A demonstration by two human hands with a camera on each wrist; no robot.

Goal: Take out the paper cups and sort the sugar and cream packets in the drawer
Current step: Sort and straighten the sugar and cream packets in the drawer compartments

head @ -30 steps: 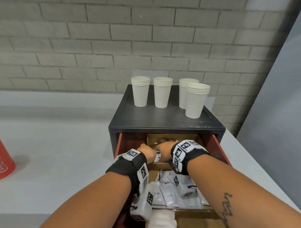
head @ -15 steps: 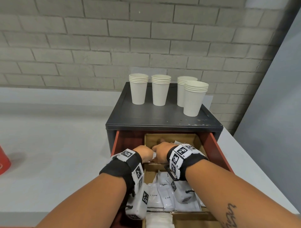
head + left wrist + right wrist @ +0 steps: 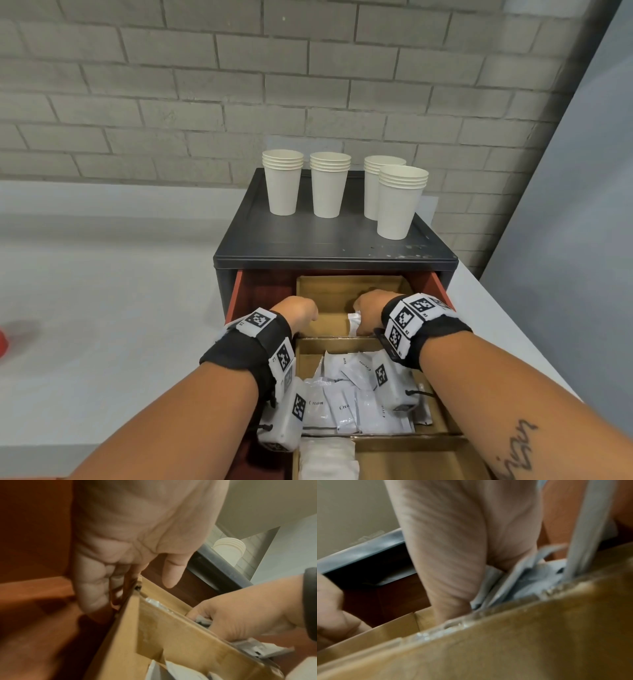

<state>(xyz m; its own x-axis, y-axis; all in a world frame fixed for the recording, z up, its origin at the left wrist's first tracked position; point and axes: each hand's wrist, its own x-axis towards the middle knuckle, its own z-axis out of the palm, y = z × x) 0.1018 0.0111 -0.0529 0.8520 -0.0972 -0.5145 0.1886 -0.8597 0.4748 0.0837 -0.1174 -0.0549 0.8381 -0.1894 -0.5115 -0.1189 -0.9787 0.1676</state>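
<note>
Several stacks of white paper cups [image 3: 329, 188] stand on the black cabinet top [image 3: 308, 243]. Below it the red drawer [image 3: 239, 298] is pulled out and holds a cardboard divider [image 3: 335, 339]. My right hand [image 3: 370, 308] reaches into the back compartment and grips a bunch of white packets [image 3: 354, 322], which also show in the right wrist view [image 3: 522, 577]. At that compartment's left wall is my left hand [image 3: 299, 313]. Its fingers [image 3: 96, 588] hang curled beside the cardboard and hold no packet. Cream packets [image 3: 342, 401] fill the middle compartment, and more white packets [image 3: 329, 459] lie in the front one.
The cabinet stands on a white counter [image 3: 102, 308] against a grey brick wall [image 3: 239, 85]. A grey panel [image 3: 565, 205] closes off the right side. A red object [image 3: 2, 342] shows at the far left edge.
The hands were together over the back compartment; my left hand has drawn away to the left wall. My right hand keeps the packets.
</note>
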